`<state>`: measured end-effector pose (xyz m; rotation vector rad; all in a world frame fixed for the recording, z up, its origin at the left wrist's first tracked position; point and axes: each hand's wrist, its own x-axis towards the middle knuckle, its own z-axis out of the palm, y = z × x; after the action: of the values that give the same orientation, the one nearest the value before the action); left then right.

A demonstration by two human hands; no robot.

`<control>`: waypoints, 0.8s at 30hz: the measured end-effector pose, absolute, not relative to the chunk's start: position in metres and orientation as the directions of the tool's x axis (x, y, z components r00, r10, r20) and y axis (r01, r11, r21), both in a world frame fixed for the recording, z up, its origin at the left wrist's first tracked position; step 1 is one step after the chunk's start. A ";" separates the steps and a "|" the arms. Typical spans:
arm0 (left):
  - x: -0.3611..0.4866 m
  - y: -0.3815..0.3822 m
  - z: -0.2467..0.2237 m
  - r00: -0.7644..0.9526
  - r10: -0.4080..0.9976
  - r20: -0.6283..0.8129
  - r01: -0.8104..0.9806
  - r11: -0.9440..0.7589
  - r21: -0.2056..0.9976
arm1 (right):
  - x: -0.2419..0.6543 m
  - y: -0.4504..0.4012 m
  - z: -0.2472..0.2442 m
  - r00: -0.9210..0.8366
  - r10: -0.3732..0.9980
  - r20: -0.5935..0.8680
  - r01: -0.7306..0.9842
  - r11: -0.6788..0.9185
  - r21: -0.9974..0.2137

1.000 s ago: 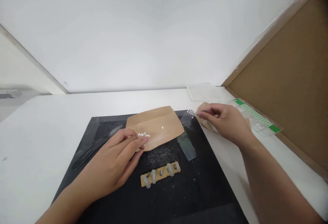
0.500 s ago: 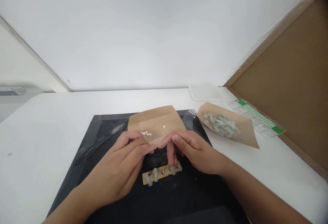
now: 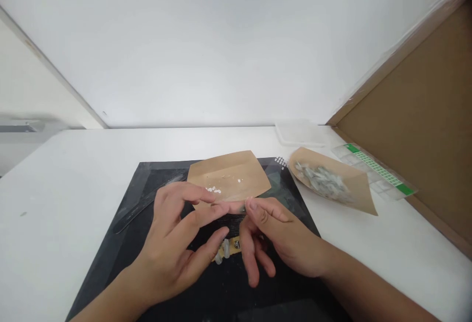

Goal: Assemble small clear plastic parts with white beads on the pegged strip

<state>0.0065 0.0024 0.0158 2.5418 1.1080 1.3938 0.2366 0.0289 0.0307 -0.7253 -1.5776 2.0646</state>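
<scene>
My left hand (image 3: 180, 246) is open, its thumb spread away from the fingers. Its outstretched fingertips meet the tip of my right index finger. My right hand (image 3: 282, 236) pinches thumb against index finger at a small greyish spot; what lies there is too small to make out. Its other fingers hang down, loosely bent. Below the hands, a yellow strip (image 3: 233, 247) carries translucent pale pieces (image 3: 226, 249) and small shiny metal parts; my right hand hides its right end. Just behind the fingertips, white bits (image 3: 214, 190) rest on a sheet of brown paper (image 3: 236, 164).
A black mat (image 3: 295, 290) lies under the work, with a dark slim tool (image 3: 134, 216) on its left. At right, a brown paper tray (image 3: 363, 191) holds many pale translucent pieces. Beyond are a clear lid (image 3: 300, 133), a green-labelled clear case (image 3: 379, 169) and a cardboard panel (image 3: 413, 101).
My left thumb has moved down, away from its fingers, opening the hand. My right thumb has come against the index fingertip, and its lower fingers have extended downward over the strip. The view shifted slightly.
</scene>
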 end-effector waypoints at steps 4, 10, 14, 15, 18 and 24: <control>0.009 0.002 0.015 0.351 0.593 0.724 0.541 -0.760 0.361 | 0.228 0.023 0.031 -0.797 0.587 -0.140 -0.041 -0.284 -0.958; 0.012 0.001 0.018 0.354 0.575 0.738 0.480 -0.789 0.384 | 0.221 0.017 0.031 -0.822 0.547 -0.157 -0.032 -0.319 -0.947; 0.013 0.002 0.021 0.347 0.576 0.740 0.490 -0.784 0.381 | 0.221 0.016 0.033 -0.829 0.533 -0.169 -0.001 -0.305 -0.952; 0.013 0.002 0.022 0.344 0.578 0.740 0.492 -0.782 0.382 | 0.223 0.016 0.034 -0.827 0.536 -0.172 0.013 -0.288 -0.958; 0.011 0.003 0.021 0.321 0.596 0.736 0.499 -0.767 0.404 | 0.228 0.016 0.035 -0.786 0.591 -0.181 0.063 -0.215 -0.975; 0.005 0.003 0.018 0.251 0.666 0.702 0.507 -0.708 0.491 | 0.234 0.021 0.032 -0.626 0.773 -0.098 0.023 -0.108 -0.994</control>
<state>0.0049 0.0035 0.0181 2.3496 1.1145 1.4500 0.2336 0.0209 0.0320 -0.8802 -1.6244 1.7897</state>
